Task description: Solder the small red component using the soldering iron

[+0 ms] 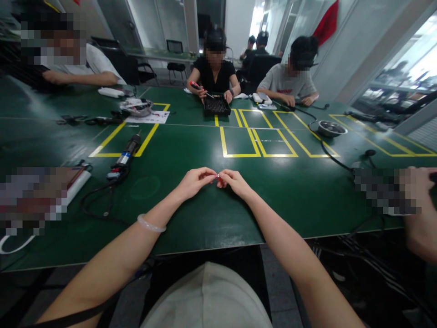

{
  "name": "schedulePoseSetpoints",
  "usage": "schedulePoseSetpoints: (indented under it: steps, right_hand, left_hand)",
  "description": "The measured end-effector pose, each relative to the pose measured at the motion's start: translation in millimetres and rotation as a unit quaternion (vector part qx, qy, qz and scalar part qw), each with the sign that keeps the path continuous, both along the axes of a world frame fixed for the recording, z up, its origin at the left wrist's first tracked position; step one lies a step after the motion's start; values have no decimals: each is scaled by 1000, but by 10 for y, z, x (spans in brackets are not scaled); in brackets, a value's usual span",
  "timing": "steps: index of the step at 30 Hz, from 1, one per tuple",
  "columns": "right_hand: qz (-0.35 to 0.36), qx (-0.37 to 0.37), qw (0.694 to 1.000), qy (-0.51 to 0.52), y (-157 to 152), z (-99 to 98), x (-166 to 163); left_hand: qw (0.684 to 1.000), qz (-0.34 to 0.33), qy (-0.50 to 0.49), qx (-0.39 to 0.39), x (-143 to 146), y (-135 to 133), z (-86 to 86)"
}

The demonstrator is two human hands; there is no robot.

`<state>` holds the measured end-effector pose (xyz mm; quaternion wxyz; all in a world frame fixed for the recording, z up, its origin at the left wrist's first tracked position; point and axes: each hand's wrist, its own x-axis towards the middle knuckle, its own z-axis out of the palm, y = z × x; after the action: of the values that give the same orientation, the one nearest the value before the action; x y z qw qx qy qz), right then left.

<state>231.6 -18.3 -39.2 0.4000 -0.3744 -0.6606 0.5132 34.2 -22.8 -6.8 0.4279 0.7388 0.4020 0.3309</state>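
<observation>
My left hand and my right hand meet over the green table, fingertips nearly touching. Between them is a tiny shiny piece, pinched by the thumb and fingers of both hands. It is too small for me to tell its kind. A clear bracelet circles my left wrist. Left of my hands lies an electric screwdriver with a dark body, a blue and silver band and its bit pointing away; its black cable loops on the table.
Yellow tape outlines mark the green table. Across it a person holds a red-handled screwdriver over a black tray. A metal bowl and cables lie right; a plastic bag of parts lies left. Another person's hand is close on the right.
</observation>
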Motion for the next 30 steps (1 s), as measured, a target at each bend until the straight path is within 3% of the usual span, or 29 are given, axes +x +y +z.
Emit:
schedulePoseSetpoints:
  steps: [9, 19, 30]
  right_hand:
    - [27, -22, 999, 35, 3, -3, -11]
    - [-18, -56, 995, 82, 7, -11, -15]
    - [5, -26, 996, 86, 57, -132, -13]
  left_hand:
    - [1000, 6, 0, 0, 12, 7, -26]
    - [999, 6, -48, -5, 9, 9, -73]
    - [1000, 9, -16, 5, 1, 1, -61]
